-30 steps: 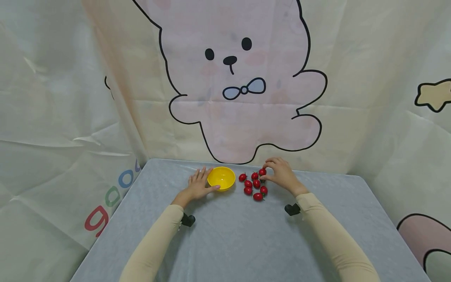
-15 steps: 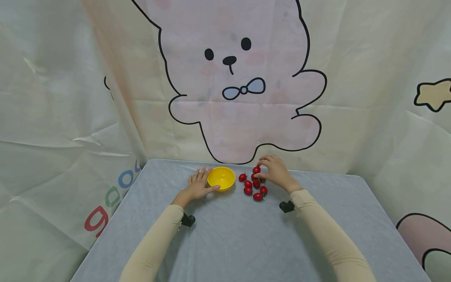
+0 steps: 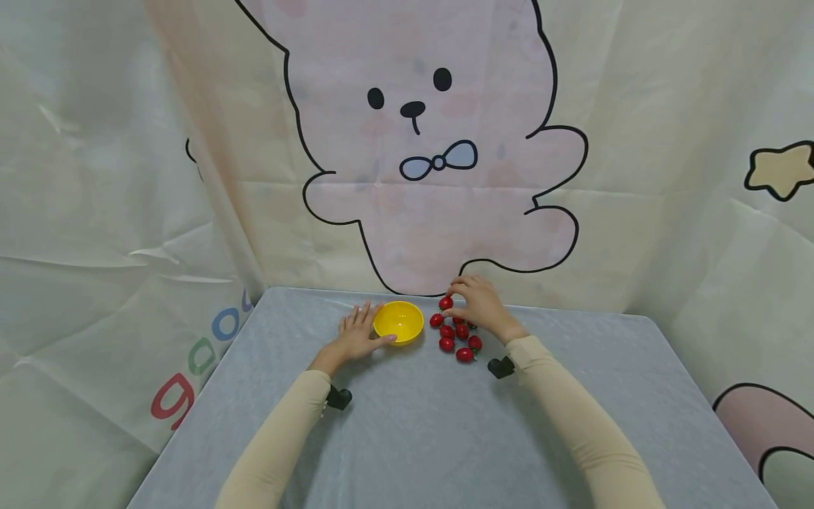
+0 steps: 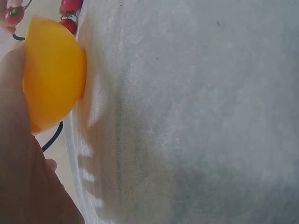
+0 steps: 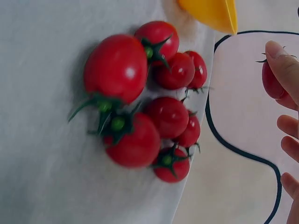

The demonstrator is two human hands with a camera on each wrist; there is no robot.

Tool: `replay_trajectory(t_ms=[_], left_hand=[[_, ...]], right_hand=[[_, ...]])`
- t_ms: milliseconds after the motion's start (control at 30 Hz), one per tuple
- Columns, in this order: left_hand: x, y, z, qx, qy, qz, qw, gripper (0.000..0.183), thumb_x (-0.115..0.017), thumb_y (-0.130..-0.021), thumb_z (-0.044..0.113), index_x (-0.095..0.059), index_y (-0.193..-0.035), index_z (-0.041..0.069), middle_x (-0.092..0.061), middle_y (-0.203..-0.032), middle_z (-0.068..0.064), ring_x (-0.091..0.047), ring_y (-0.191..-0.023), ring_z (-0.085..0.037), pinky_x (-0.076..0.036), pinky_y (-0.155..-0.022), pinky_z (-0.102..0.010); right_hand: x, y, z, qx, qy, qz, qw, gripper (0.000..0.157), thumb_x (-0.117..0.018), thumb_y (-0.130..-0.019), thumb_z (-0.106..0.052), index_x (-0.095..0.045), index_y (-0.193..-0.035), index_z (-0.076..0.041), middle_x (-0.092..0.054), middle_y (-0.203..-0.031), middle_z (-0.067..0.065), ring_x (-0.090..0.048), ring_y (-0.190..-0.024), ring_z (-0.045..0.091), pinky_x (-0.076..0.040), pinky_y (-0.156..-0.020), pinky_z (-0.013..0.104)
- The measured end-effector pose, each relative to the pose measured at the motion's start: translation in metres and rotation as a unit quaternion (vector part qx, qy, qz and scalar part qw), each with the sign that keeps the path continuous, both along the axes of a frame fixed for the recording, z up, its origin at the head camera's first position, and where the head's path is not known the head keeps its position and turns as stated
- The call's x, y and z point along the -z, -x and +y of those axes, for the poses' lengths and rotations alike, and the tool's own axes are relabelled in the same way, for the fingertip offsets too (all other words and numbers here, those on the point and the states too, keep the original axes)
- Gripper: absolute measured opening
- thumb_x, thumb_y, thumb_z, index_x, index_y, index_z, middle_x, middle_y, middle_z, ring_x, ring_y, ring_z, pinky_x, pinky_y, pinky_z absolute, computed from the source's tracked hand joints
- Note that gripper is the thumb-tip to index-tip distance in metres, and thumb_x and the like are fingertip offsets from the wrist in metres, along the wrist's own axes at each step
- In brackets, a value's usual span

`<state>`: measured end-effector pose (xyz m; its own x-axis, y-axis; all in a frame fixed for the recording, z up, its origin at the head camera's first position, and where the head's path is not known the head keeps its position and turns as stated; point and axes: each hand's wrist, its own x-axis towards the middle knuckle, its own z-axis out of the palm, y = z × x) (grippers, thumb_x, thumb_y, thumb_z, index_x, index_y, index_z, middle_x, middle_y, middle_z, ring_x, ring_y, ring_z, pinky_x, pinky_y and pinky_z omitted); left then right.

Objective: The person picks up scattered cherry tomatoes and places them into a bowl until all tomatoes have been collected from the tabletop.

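A yellow bowl stands upright toward the back of the table. My left hand rests against its left side, fingers straight and spread, the thumb along the near rim. In the left wrist view that thumb lies beside the bowl. Right of the bowl, my right hand pinches a cherry tomato between thumb and finger. The right wrist view shows this cherry tomato raised above the table, its green stem end visible. Several other cherry tomatoes lie clustered below the right hand, which partly hides some.
A grey cloth covers the table. Behind it hangs a backdrop printed with a cartoon bear, close to the table's back edge. A dark wrist strap shows at the left cuff and another strap at the right.
My right hand has moved left with the pinched cherry tomato, from the cluster's right side toward the bowl. My left hand and the bowl have stayed in place.
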<state>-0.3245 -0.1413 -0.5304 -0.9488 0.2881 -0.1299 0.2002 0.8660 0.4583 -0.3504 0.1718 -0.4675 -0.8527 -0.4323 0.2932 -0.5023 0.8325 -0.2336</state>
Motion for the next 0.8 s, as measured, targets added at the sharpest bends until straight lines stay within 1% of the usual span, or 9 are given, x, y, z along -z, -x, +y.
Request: replay_trajectory(t_ms=[100, 200, 333, 433, 533, 700, 800], left_hand=[[-0.002, -0.001, 0.001, 0.001, 0.004, -0.002, 1.0000, 0.096, -0.047, -0.086, 0.078, -0.008, -0.160, 0.031, 0.001, -0.170, -0.008, 0.002, -0.156, -0.039, -0.001, -0.121, -0.067], [-0.002, -0.001, 0.001, 0.001, 0.005, 0.000, 1.0000, 0.097, -0.047, -0.085, 0.080, -0.009, -0.160, 0.030, 0.000, -0.169, -0.010, 0.001, -0.155, -0.040, -0.001, -0.121, -0.067], [-0.001, 0.000, 0.001, 0.000, 0.009, -0.001, 1.0000, 0.097, -0.048, -0.086, 0.078, -0.008, -0.160, 0.030, 0.000, -0.169, -0.009, 0.003, -0.156, -0.039, 0.001, -0.121, -0.066], [0.000, 0.002, 0.001, -0.001, 0.013, -0.006, 0.9999, 0.097, -0.049, -0.086, 0.077, -0.006, -0.160, 0.032, 0.002, -0.170, -0.007, 0.004, -0.156, -0.038, 0.003, -0.121, -0.066], [0.001, 0.003, 0.001, -0.001, 0.014, -0.004, 0.9999, 0.097, -0.048, -0.085, 0.079, -0.007, -0.160, 0.031, 0.001, -0.170, -0.008, 0.003, -0.156, -0.038, 0.002, -0.121, -0.066], [-0.003, -0.002, 0.001, 0.000, 0.003, 0.004, 1.0000, 0.101, -0.045, -0.082, 0.084, -0.011, -0.160, 0.027, -0.003, -0.169, -0.012, 0.000, -0.155, -0.041, 0.002, -0.120, -0.068], [-0.005, -0.004, 0.002, 0.000, 0.005, 0.004, 1.0000, 0.102, -0.043, -0.082, 0.085, -0.011, -0.160, 0.027, -0.003, -0.169, -0.013, -0.001, -0.155, -0.041, 0.002, -0.120, -0.068]], right_hand=[[-0.001, 0.002, -0.007, -0.008, -0.005, 0.007, 1.000, 0.041, -0.078, -0.080, -0.049, -0.072, -0.106, -0.019, -0.063, -0.130, 0.008, -0.052, -0.123, 0.030, -0.041, -0.109, 0.056], [-0.001, 0.003, -0.013, -0.018, -0.002, 0.007, 1.000, 0.041, -0.079, -0.080, -0.048, -0.072, -0.107, -0.018, -0.062, -0.129, 0.008, -0.052, -0.122, 0.029, -0.042, -0.109, 0.053], [-0.001, 0.003, -0.020, -0.026, 0.012, -0.003, 1.000, 0.040, -0.080, -0.080, -0.044, -0.072, -0.108, -0.017, -0.061, -0.131, 0.008, -0.051, -0.125, 0.029, -0.038, -0.113, 0.054], [0.001, 0.003, -0.024, -0.028, 0.013, -0.004, 1.000, 0.040, -0.080, -0.080, -0.044, -0.071, -0.109, -0.018, -0.062, -0.130, 0.007, -0.050, -0.126, 0.029, -0.035, -0.114, 0.054], [0.002, 0.004, -0.027, -0.033, 0.007, 0.000, 0.999, 0.041, -0.080, -0.080, -0.045, -0.071, -0.109, -0.018, -0.062, -0.130, 0.007, -0.051, -0.125, 0.029, -0.036, -0.115, 0.053], [0.001, 0.002, -0.033, -0.040, 0.005, 0.003, 0.999, 0.042, -0.079, -0.081, -0.046, -0.072, -0.109, -0.017, -0.063, -0.129, 0.007, -0.052, -0.123, 0.029, -0.039, -0.111, 0.052], [0.001, 0.000, -0.037, -0.044, 0.012, 0.005, 0.999, 0.041, -0.079, -0.080, -0.046, -0.072, -0.109, -0.016, -0.063, -0.128, 0.008, -0.053, -0.122, 0.029, -0.041, -0.109, 0.053]])
